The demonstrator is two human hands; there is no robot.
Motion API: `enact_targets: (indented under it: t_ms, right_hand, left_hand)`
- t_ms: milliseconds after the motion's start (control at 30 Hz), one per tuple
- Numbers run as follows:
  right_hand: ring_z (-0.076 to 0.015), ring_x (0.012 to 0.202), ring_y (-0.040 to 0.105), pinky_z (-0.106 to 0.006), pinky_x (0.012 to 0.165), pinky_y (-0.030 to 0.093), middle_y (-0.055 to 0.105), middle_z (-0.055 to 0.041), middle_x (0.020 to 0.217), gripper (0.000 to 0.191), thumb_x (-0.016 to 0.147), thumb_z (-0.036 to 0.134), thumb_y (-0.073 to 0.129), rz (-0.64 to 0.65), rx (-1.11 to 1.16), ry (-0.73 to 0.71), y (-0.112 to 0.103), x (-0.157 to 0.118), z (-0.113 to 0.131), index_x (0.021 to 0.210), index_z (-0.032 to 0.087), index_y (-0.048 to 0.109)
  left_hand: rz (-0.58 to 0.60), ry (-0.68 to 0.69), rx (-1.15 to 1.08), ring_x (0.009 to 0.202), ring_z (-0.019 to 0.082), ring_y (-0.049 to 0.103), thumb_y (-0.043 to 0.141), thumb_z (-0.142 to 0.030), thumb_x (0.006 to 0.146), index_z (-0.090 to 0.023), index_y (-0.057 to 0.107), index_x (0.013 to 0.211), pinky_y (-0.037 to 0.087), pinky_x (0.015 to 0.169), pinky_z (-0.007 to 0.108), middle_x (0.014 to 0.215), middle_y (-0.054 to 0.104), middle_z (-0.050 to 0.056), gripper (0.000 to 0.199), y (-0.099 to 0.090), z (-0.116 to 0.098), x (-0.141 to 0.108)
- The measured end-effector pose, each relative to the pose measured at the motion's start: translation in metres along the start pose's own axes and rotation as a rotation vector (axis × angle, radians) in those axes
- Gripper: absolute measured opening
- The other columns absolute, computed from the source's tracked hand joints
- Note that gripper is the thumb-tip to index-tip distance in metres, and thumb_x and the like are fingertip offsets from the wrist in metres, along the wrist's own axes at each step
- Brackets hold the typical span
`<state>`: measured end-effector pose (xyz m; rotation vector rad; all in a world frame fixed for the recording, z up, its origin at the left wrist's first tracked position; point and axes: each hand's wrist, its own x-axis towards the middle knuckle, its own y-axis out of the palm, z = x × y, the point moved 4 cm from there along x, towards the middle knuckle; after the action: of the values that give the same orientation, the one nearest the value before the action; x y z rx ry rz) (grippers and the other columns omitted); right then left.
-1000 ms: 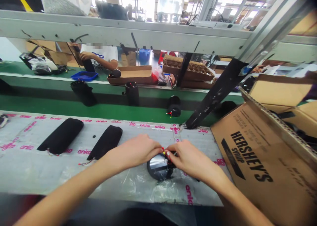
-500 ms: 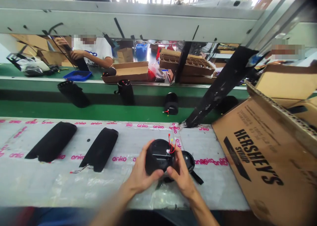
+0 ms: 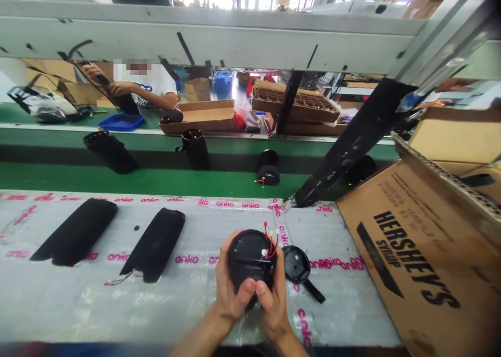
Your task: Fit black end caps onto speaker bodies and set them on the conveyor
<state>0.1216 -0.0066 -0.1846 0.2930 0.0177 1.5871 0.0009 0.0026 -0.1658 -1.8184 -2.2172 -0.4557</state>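
Between my two hands is a round black housing (image 3: 250, 258), its flat end facing up toward me. Thin red wires with small red and yellow connectors stick up from its right side. My left hand (image 3: 229, 286) wraps its left side and my right hand (image 3: 274, 297) its right, both thumbs pressed on the near edge. Just right of my right hand, a round black cap with a strap (image 3: 297, 265) lies on the covered table (image 3: 188, 305). Two black fabric-covered pieces (image 3: 78, 231), (image 3: 156, 245) lie to the left, the nearer one with wires at its lower end.
A large cardboard box (image 3: 410, 242) stands at the right, beside a slanted black post (image 3: 352, 138). Black cylinders (image 3: 269, 167) stand or lie on the green belt (image 3: 230, 182) beyond. Across it, a person in a white shirt (image 3: 156, 85) holds a dark object.
My hands and the housing sit slightly lower in view. My right fingers have drawn in along the housing's side, and the thumbs are closer together. More of the cap shows.
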Motion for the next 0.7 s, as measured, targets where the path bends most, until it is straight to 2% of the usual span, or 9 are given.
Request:
enact_targets:
  t_ms: [167, 233, 300, 400, 500, 533, 600, 633, 700]
  right_hand:
    - [-0.0377, 0.147, 0.054, -0.057, 0.124, 0.046, 0.052, -0.0091, 0.161, 0.067, 0.103, 0.054, 0.058, -0.049, -0.084, -0.057, 0.004, -0.013, -0.002, 0.163, 0.032, 0.038]
    - [-0.0374, 0.154, 0.049, -0.057, 0.128, 0.042, 0.046, -0.0090, 0.168, 0.067, 0.106, 0.055, 0.053, 0.026, -0.112, -0.053, 0.002, -0.017, 0.005, 0.166, 0.033, 0.032]
    - [-0.0373, 0.161, 0.039, -0.057, 0.132, 0.037, 0.038, -0.0092, 0.175, 0.073, 0.107, 0.056, 0.052, 0.184, -0.172, -0.018, -0.006, -0.017, 0.019, 0.170, 0.033, 0.024]
    - [-0.0367, 0.167, 0.030, -0.060, 0.136, 0.028, 0.032, -0.0069, 0.180, 0.078, 0.105, 0.055, 0.058, 0.414, -0.344, 0.016, -0.041, -0.005, 0.047, 0.172, 0.036, 0.024]
    - [-0.0361, 0.164, 0.037, -0.063, 0.134, 0.031, 0.039, -0.0061, 0.176, 0.065, 0.103, 0.041, 0.065, 0.446, -0.692, -0.014, -0.095, 0.016, 0.065, 0.163, 0.040, 0.042]
    - [-0.0377, 0.164, 0.035, -0.066, 0.133, 0.031, 0.038, -0.0073, 0.176, 0.067, 0.099, 0.036, 0.068, 0.440, -0.830, -0.026, -0.112, 0.022, 0.066, 0.162, 0.039, 0.045]
    - [-0.0428, 0.166, 0.028, -0.071, 0.131, 0.030, 0.034, -0.0108, 0.178, 0.080, 0.089, 0.031, 0.077, 0.446, -1.032, -0.022, -0.137, 0.030, 0.060, 0.163, 0.035, 0.046]
    - [-0.0447, 0.166, 0.026, -0.072, 0.131, 0.030, 0.034, -0.0119, 0.179, 0.087, 0.085, 0.028, 0.079, 0.457, -1.063, -0.007, -0.144, 0.032, 0.054, 0.165, 0.033, 0.046]
    - [-0.0444, 0.162, 0.033, -0.070, 0.131, 0.031, 0.042, -0.0118, 0.174, 0.089, 0.079, 0.022, 0.078, 0.470, -1.007, 0.036, -0.149, 0.035, 0.042, 0.163, 0.033, 0.050]
  left_hand:
    - [0.066, 0.037, -0.066, 0.134, 0.035, 0.065, 0.067, -0.064, 0.096, -0.028, 0.048, 0.158, 0.054, 0.115, 0.051, 0.150, 0.064, 0.012, 0.074, -0.001, 0.000, -0.006]
    - [0.132, 0.020, -0.096, 0.139, 0.036, 0.062, 0.067, -0.061, 0.097, -0.029, 0.045, 0.158, 0.053, 0.116, 0.052, 0.153, 0.061, 0.012, 0.072, -0.004, -0.005, -0.011]
    - [0.205, -0.027, -0.076, 0.145, 0.037, 0.057, 0.065, -0.058, 0.100, -0.029, 0.041, 0.160, 0.048, 0.121, 0.055, 0.160, 0.055, 0.014, 0.071, -0.009, -0.011, -0.017]
    - [0.332, -0.112, 0.035, 0.156, 0.039, 0.044, 0.063, -0.058, 0.102, -0.028, 0.034, 0.166, 0.036, 0.130, 0.060, 0.171, 0.042, 0.015, 0.075, -0.022, -0.020, -0.019]
    - [0.416, -0.136, 0.063, 0.162, 0.040, 0.036, 0.054, -0.063, 0.106, -0.027, 0.029, 0.170, 0.031, 0.132, 0.061, 0.176, 0.035, 0.016, 0.077, -0.035, -0.033, -0.008]
    - [0.405, -0.112, 0.079, 0.161, 0.038, 0.038, 0.050, -0.060, 0.109, -0.027, 0.032, 0.168, 0.032, 0.131, 0.060, 0.174, 0.038, 0.016, 0.070, -0.037, -0.040, 0.000]
    - [0.352, -0.013, 0.169, 0.153, 0.032, 0.050, 0.048, -0.044, 0.113, -0.028, 0.052, 0.152, 0.040, 0.126, 0.053, 0.161, 0.055, 0.013, 0.042, -0.039, -0.059, 0.018]
    - [0.335, 0.059, 0.239, 0.144, 0.029, 0.057, 0.049, -0.034, 0.113, -0.028, 0.061, 0.138, 0.045, 0.120, 0.049, 0.148, 0.065, 0.011, 0.028, -0.036, -0.071, 0.028]
    - [0.361, 0.214, 0.387, 0.124, 0.024, 0.068, 0.057, -0.018, 0.108, -0.026, 0.066, 0.111, 0.050, 0.109, 0.043, 0.121, 0.075, 0.006, 0.012, -0.024, -0.094, 0.042]
